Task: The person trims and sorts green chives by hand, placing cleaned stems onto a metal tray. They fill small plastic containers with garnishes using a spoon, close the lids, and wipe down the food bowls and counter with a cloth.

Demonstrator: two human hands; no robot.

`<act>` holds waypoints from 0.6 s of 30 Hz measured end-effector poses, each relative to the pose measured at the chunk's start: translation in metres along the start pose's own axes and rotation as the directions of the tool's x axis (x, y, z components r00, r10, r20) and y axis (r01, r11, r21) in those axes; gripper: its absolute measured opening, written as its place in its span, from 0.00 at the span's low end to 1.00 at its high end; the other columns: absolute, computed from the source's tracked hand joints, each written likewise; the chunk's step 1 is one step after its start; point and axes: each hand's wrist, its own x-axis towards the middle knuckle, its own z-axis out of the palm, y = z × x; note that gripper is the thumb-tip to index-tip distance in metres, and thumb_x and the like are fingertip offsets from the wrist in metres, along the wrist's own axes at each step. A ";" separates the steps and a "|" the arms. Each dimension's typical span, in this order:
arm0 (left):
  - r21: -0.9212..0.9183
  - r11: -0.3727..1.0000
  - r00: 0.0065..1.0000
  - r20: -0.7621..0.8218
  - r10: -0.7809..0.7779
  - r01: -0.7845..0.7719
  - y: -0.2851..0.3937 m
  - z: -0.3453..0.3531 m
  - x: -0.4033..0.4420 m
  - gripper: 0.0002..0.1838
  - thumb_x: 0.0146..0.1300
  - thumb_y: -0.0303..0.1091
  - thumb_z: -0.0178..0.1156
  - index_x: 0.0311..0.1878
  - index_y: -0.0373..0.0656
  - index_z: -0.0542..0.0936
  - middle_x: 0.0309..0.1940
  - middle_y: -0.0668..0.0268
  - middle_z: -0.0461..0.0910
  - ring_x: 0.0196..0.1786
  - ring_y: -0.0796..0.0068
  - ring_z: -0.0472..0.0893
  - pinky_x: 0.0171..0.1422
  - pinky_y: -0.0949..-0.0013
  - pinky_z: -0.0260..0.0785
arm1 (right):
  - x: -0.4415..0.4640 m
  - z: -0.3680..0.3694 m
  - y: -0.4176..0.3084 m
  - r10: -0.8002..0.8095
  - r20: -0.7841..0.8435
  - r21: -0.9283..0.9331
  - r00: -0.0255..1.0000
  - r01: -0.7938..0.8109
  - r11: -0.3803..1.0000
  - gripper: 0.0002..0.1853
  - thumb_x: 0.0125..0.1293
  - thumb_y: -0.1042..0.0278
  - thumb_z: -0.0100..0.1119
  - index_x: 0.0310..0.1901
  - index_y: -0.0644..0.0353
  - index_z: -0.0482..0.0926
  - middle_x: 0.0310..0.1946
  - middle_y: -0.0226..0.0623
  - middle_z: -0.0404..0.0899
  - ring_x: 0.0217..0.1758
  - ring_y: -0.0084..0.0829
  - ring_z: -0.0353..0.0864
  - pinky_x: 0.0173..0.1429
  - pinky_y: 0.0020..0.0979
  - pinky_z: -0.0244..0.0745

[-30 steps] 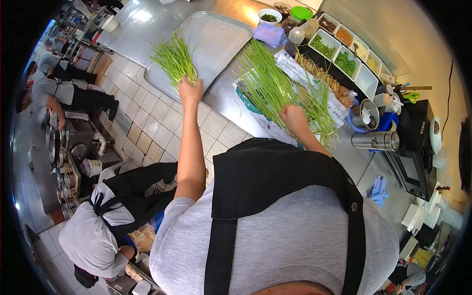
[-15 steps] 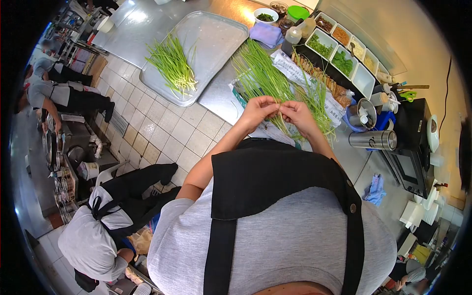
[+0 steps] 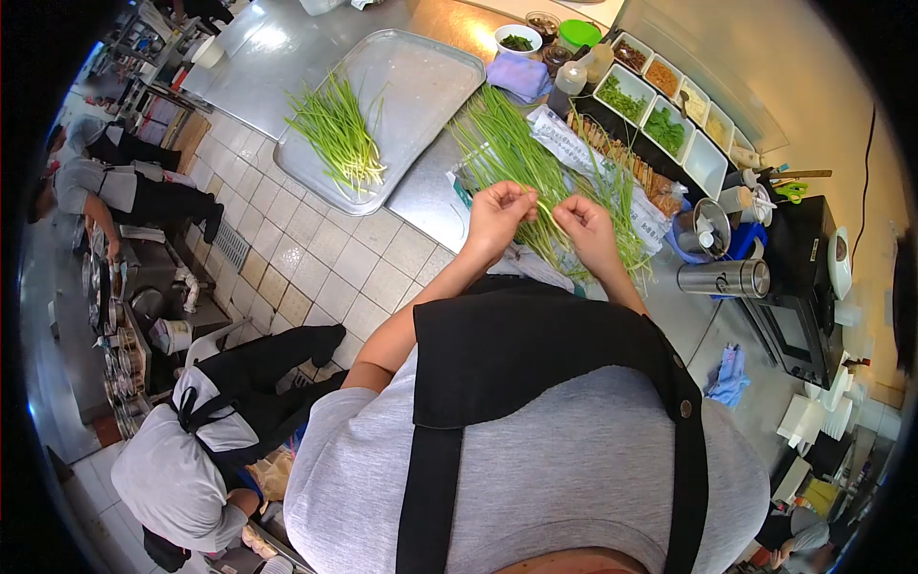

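Observation:
Thin green scallions (image 3: 512,143) lie in a long loose pile on the metal counter in front of me. Over their pale root ends, my left hand (image 3: 499,220) is closed, thumb and fingertips pinching a scallion stalk. My right hand (image 3: 585,230) is a short way to the right, its thumb and forefinger pressed together near the same stalk; a thin strand seems to be in them, too fine to make out. Beyond my left hand, a neat bunch of scallions (image 3: 337,132) rests on a large metal tray (image 3: 421,81), white ends toward me.
Printed paper (image 3: 564,134) lies beside the pile. White containers of chopped ingredients (image 3: 665,129) line the back. A steel flask (image 3: 724,278), a microwave (image 3: 798,330) and a blue cloth (image 3: 730,375) are at right. A co-worker (image 3: 182,469) bends at lower left; others stand farther off.
My hands were together at the fingertips and are now apart, the right one having shifted right. The view has moved slightly. The bunch on the tray lies as before.

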 end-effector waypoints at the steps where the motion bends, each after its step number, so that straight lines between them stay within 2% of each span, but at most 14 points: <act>1: -0.021 1.000 0.999 -0.040 -0.007 0.006 0.000 -0.002 0.001 0.02 0.59 0.23 0.57 0.31 0.35 0.75 0.23 0.67 0.77 0.25 0.83 0.74 0.32 0.79 0.69 | -0.001 -0.001 -0.002 -0.003 0.048 -0.029 0.999 0.004 1.000 0.05 0.61 0.72 0.55 0.31 0.65 0.74 0.22 0.24 0.71 0.25 0.12 0.66 0.29 0.17 0.62; 2: -0.037 0.999 0.998 -0.067 0.000 -0.002 -0.001 -0.004 0.002 0.02 0.59 0.23 0.57 0.31 0.35 0.75 0.23 0.67 0.77 0.25 0.82 0.74 0.32 0.78 0.69 | -0.003 -0.002 -0.005 -0.004 0.097 -0.059 0.995 0.010 0.998 0.05 0.62 0.72 0.54 0.32 0.65 0.74 0.21 0.24 0.71 0.25 0.13 0.66 0.29 0.17 0.62; 5: -0.073 0.997 0.990 -0.137 0.016 -0.026 0.002 -0.009 0.002 0.03 0.60 0.25 0.57 0.32 0.36 0.75 0.24 0.67 0.77 0.25 0.82 0.75 0.32 0.78 0.69 | -0.011 -0.016 -0.012 0.023 0.139 -0.328 0.990 0.025 0.944 0.07 0.62 0.70 0.54 0.33 0.65 0.73 0.22 0.27 0.71 0.25 0.15 0.66 0.29 0.21 0.62; 7: -0.081 0.996 0.986 -0.165 0.027 -0.041 0.000 -0.014 0.003 0.05 0.60 0.29 0.58 0.33 0.37 0.76 0.24 0.67 0.78 0.26 0.81 0.76 0.32 0.78 0.69 | -0.016 -0.032 -0.023 0.028 0.132 -0.418 0.991 0.030 0.908 0.07 0.61 0.70 0.54 0.33 0.65 0.73 0.21 0.30 0.71 0.25 0.18 0.66 0.30 0.23 0.63; 11: -0.093 0.994 0.974 -0.224 0.039 -0.061 0.000 -0.019 0.005 0.04 0.60 0.27 0.58 0.32 0.37 0.75 0.24 0.67 0.77 0.25 0.81 0.75 0.32 0.78 0.69 | -0.028 -0.074 -0.039 0.049 0.089 -0.637 0.995 0.019 0.771 0.06 0.59 0.70 0.56 0.31 0.65 0.73 0.22 0.36 0.73 0.25 0.27 0.69 0.32 0.27 0.65; 14: -0.092 0.992 0.965 -0.253 0.064 -0.089 0.001 -0.019 0.006 0.03 0.59 0.24 0.57 0.29 0.36 0.75 0.23 0.67 0.76 0.24 0.82 0.74 0.30 0.78 0.68 | -0.035 -0.106 -0.038 0.085 0.018 -0.791 0.996 -0.038 0.611 0.07 0.56 0.71 0.58 0.32 0.65 0.75 0.27 0.42 0.75 0.30 0.38 0.75 0.36 0.32 0.69; 17: -0.018 0.995 0.977 -0.193 0.090 -0.095 -0.004 -0.019 0.005 0.02 0.58 0.23 0.57 0.30 0.36 0.75 0.24 0.68 0.76 0.25 0.83 0.74 0.31 0.78 0.67 | -0.040 -0.126 -0.012 0.082 -0.062 -0.945 0.995 -0.085 0.317 0.10 0.53 0.70 0.61 0.36 0.65 0.76 0.34 0.47 0.76 0.38 0.45 0.76 0.43 0.38 0.70; 18: 0.033 0.996 0.984 -0.160 0.084 -0.079 -0.007 -0.019 0.005 0.02 0.59 0.24 0.57 0.31 0.37 0.75 0.24 0.68 0.77 0.25 0.83 0.74 0.31 0.78 0.68 | -0.042 -0.121 -0.008 -0.047 -0.103 -0.966 0.994 -0.089 0.243 0.14 0.50 0.70 0.63 0.40 0.64 0.76 0.38 0.50 0.75 0.43 0.48 0.75 0.46 0.40 0.70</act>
